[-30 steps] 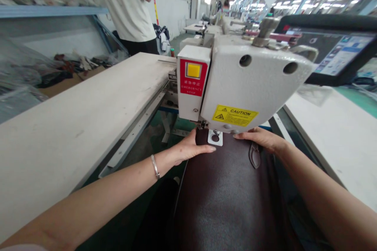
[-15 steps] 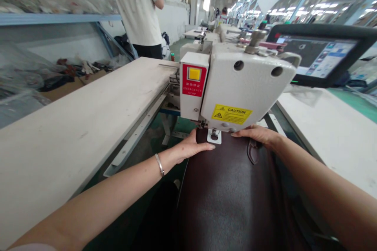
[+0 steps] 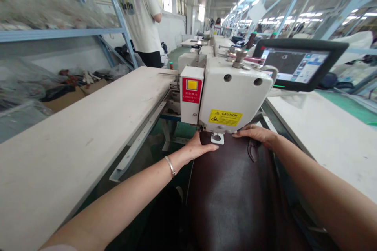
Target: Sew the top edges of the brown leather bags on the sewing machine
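Note:
A dark brown leather bag (image 3: 226, 188) hangs down from under the head of a white sewing machine (image 3: 235, 90). My left hand (image 3: 198, 150) grips the bag's upper left edge, thumb lying on top and the other fingers mostly hidden at the side. On the right, my right hand (image 3: 255, 133) holds the top edge close under the machine head, some fingertips out of sight. Between my hands, a white presser plate (image 3: 217, 139) with a round hole rests on the leather. A small leather loop (image 3: 252, 150) lies beside my right hand.
Pale tabletops flank the machine, one at left (image 3: 97, 125) and one at right (image 3: 321, 133). A control screen (image 3: 297, 64) stands at the right. A person (image 3: 140, 15) is standing beyond the left table, near a blue shelf (image 3: 61, 34) with plastic-wrapped goods.
The camera view has shifted, so the machine and screen appear smaller and the shelf lower. Both hands stay on the bag in nearly the same place beside the presser plate.

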The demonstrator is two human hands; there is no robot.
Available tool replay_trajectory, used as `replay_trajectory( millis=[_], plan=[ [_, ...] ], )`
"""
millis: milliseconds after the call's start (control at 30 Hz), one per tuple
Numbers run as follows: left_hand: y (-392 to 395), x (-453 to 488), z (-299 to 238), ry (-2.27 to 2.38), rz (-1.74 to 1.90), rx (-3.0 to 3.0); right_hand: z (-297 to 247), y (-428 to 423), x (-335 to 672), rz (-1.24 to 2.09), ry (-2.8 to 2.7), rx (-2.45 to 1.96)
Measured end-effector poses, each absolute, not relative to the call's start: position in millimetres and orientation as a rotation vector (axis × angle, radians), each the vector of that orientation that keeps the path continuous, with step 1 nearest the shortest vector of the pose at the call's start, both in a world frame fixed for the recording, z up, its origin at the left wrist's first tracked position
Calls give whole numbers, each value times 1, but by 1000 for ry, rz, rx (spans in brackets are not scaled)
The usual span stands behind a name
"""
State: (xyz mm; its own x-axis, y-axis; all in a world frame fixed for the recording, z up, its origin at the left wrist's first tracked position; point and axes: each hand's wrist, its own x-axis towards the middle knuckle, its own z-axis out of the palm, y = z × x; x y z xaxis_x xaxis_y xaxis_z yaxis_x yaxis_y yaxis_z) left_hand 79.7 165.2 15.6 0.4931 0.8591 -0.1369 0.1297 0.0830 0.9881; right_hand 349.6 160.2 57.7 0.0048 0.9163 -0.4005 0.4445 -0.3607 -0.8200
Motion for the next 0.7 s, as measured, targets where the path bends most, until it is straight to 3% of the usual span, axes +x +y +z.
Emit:
replay_trajectory(
  millis=[167, 567, 700],
  plan=[
    [156, 72, 21, 792, 714, 1421, 55, 152, 346, 1535, -1343, -1821],
    [165, 66, 16, 808, 685, 1372, 38, 162, 345, 1423, -1374, -1712],
    [146, 58, 19, 744, 633, 1254, 31, 150, 343, 1249, -1421, -1728]
  ],
)
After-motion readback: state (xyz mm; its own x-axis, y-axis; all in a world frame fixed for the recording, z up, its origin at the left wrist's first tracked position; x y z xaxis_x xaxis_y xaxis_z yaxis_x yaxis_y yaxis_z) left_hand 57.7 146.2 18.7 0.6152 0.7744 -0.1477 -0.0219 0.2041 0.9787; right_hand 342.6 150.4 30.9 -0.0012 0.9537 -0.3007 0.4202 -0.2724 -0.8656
